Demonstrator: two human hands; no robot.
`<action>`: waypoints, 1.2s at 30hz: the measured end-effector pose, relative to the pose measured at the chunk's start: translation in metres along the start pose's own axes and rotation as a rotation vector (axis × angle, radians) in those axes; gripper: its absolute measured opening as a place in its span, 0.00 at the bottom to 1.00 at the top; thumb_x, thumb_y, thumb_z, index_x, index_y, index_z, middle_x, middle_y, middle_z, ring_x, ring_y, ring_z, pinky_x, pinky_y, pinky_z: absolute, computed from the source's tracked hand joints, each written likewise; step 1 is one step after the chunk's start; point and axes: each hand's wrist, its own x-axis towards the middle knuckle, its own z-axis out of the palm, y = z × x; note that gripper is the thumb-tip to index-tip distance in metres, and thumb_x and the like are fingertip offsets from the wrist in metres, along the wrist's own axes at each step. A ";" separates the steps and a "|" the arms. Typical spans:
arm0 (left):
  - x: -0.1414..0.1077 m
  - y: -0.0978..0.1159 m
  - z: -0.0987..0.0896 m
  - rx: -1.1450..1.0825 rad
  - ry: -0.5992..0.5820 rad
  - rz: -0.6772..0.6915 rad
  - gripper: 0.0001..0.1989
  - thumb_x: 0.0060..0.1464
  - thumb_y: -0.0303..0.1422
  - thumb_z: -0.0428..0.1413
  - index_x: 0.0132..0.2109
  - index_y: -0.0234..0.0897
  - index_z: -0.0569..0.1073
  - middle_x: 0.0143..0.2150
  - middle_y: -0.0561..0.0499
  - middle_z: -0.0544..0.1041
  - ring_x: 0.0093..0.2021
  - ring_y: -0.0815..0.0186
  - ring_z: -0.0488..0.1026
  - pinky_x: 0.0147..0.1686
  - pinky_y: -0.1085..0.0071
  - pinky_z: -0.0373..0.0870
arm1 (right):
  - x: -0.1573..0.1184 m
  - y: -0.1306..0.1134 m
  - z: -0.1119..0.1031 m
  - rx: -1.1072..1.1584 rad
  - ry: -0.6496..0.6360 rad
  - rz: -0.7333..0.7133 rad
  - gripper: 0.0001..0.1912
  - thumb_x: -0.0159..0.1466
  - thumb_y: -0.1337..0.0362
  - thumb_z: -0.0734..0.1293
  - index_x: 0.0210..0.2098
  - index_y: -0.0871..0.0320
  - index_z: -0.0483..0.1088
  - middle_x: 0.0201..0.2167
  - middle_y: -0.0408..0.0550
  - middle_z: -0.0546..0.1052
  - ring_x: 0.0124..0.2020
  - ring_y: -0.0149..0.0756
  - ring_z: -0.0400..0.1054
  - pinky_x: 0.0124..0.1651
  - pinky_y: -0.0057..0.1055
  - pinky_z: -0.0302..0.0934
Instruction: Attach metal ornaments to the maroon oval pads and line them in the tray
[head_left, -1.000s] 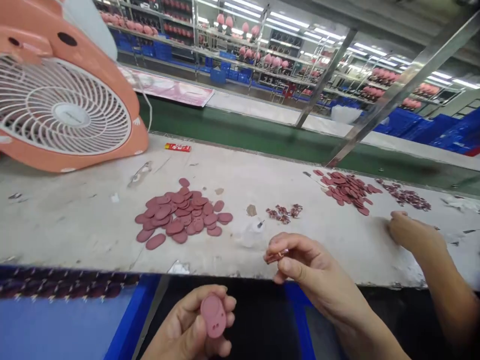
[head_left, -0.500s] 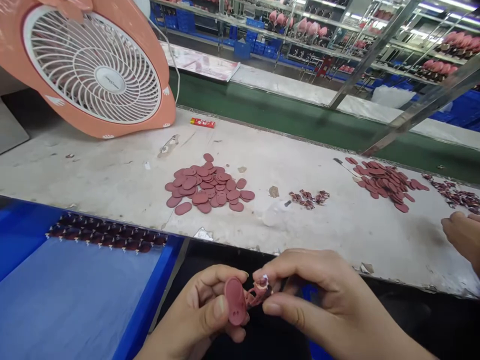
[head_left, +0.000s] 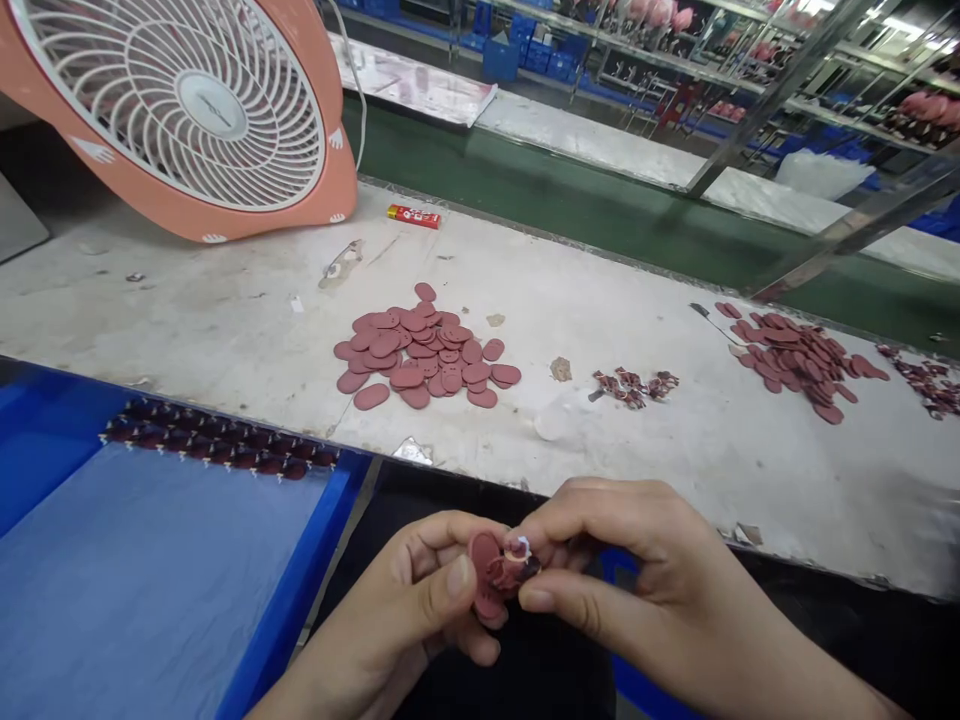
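Note:
Held by its edge in my left hand (head_left: 431, 590) is a dark pink oval disc (head_left: 486, 552). My right hand (head_left: 607, 570) pinches a small reddish figure (head_left: 516, 566) with a white tip between thumb and fingers. The figure lies against the face of the disc, covering part of it. Both hands are above my dark lap, just in front of the table edge. Beyond them on the table (head_left: 465, 455) are a pile of similar oval discs (head_left: 427, 355) and a small cluster of reddish figures (head_left: 634, 387).
An orange fan (head_left: 225, 120) stands at the back left. A blue bin (head_left: 247, 640) at the lower left holds rows of dark red pieces (head_left: 217, 440). A second disc pile (head_left: 802, 355) and more small figures (head_left: 930, 385) lie at the right. A red packet (head_left: 414, 216) is near the fan.
The small figure has moved left, from beside the disc onto its face, and my hands are closer together. The other person's hand at the right is out of view. The camera view has shifted slightly.

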 end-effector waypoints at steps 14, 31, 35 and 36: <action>0.001 0.002 -0.002 0.000 0.019 -0.038 0.16 0.44 0.41 0.69 0.37 0.35 0.82 0.26 0.54 0.73 0.27 0.73 0.68 0.25 0.80 0.73 | 0.003 0.000 -0.005 -0.184 -0.098 -0.063 0.06 0.64 0.68 0.70 0.40 0.50 0.74 0.33 0.37 0.79 0.32 0.26 0.73 0.37 0.20 0.65; 0.002 -0.001 -0.002 -0.033 0.065 -0.036 0.15 0.46 0.39 0.68 0.37 0.33 0.81 0.27 0.53 0.74 0.28 0.74 0.68 0.24 0.82 0.72 | 0.002 0.005 -0.004 -0.188 -0.116 -0.049 0.05 0.65 0.71 0.68 0.39 0.55 0.73 0.33 0.36 0.78 0.32 0.22 0.71 0.38 0.16 0.64; 0.002 -0.002 -0.003 -0.035 0.050 -0.038 0.14 0.46 0.39 0.68 0.37 0.33 0.81 0.27 0.53 0.73 0.27 0.74 0.68 0.24 0.82 0.72 | 0.001 0.005 -0.004 -0.200 -0.122 -0.050 0.05 0.65 0.71 0.68 0.39 0.55 0.73 0.32 0.36 0.78 0.33 0.22 0.71 0.38 0.17 0.64; 0.003 -0.003 -0.003 -0.033 0.048 -0.038 0.14 0.47 0.39 0.68 0.36 0.33 0.81 0.27 0.53 0.73 0.27 0.74 0.68 0.25 0.82 0.72 | 0.001 0.005 -0.003 -0.203 -0.119 -0.053 0.05 0.65 0.71 0.68 0.39 0.55 0.73 0.33 0.36 0.78 0.33 0.21 0.71 0.38 0.16 0.64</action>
